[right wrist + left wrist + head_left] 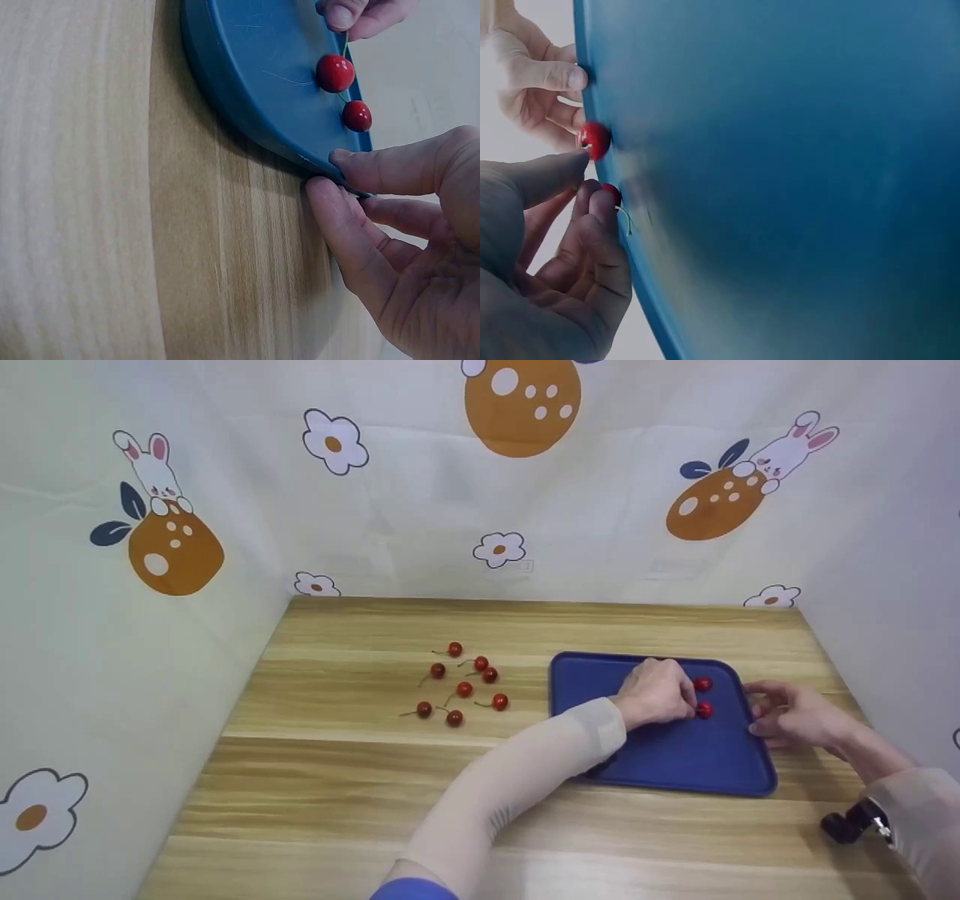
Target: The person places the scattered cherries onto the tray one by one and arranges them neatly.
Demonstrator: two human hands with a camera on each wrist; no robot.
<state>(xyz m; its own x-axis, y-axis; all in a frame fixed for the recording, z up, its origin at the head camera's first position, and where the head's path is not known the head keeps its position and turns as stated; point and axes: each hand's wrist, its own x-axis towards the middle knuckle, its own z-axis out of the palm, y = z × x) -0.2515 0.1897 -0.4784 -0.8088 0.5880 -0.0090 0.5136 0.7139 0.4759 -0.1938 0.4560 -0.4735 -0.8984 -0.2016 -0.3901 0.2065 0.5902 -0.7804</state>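
Head view: left hand (654,691) pinches a glossy round red cherry (705,710) by its stem on the blue rectangular tray (697,765); left wrist view: second red cherry (613,194) partly behind left fingers (607,262); right wrist view: right hand (431,292) grips tray's rim.

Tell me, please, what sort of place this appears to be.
Probably a small staged booth for recording tabletop work: a creased, rabbit-and-flower printed backdrop encloses a wood-grain table on three sides, with cherries and a blue tray laid out on it.
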